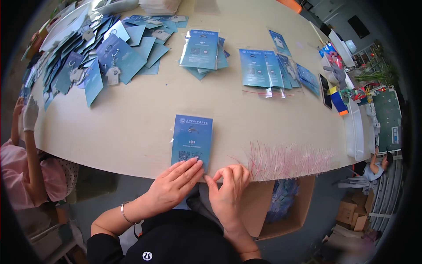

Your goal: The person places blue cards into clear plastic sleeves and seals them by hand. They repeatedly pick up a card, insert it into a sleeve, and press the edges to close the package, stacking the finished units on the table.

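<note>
Pale wooden table [132,127] fills the view, scattered on its far side with blue packaged cards [114,53]. At the near edge lies one blue card in a clear sleeve [192,138]. Left hand [173,187] rests flat, fingers pressing its lower edge. Right hand [228,189] pinches the sleeve's near right corner. Pink strips [290,160] lie just right.

Bare left hand [173,187] w/ thin silver bangle [125,213] at wrist, bare right hand [228,190], no rings visible, black top w/ long sleeves pushed up forearms, small white round logo, approx. mid-chest, detail blurred
</note>
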Available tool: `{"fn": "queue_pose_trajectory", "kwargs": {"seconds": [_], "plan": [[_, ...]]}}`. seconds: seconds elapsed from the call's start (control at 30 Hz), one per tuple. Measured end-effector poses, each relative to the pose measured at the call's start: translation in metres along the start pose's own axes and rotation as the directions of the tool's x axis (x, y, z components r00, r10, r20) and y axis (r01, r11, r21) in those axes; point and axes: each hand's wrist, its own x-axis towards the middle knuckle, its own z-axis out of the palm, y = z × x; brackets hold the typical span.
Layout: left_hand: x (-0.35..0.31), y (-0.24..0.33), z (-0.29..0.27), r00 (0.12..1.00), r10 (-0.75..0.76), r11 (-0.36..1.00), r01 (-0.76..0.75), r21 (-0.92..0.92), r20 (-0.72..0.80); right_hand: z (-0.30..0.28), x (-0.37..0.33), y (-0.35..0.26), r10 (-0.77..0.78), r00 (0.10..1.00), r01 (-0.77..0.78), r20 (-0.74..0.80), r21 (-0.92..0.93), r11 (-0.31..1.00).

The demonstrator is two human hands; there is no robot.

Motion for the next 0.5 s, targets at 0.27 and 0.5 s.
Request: {"fn": "queue_pose_trajectory", "kwargs": {"seconds": [0.27,0.5], "plan": [[-0.018,0.0,0.004,0.997,0.076,0.977,-0.072,0.203,-0.011,-0.036,0.097,0.033,-0.266,0.964,0.265,0.015,-0.156,0.951],[0.035,-0.054,-0.036,0.895,0.169,0.962,-0.06,0.265,-0.412,0.0,0.143,0.049,-0.184,0.945,0.3,0.27,-0.493,0.817]]}}
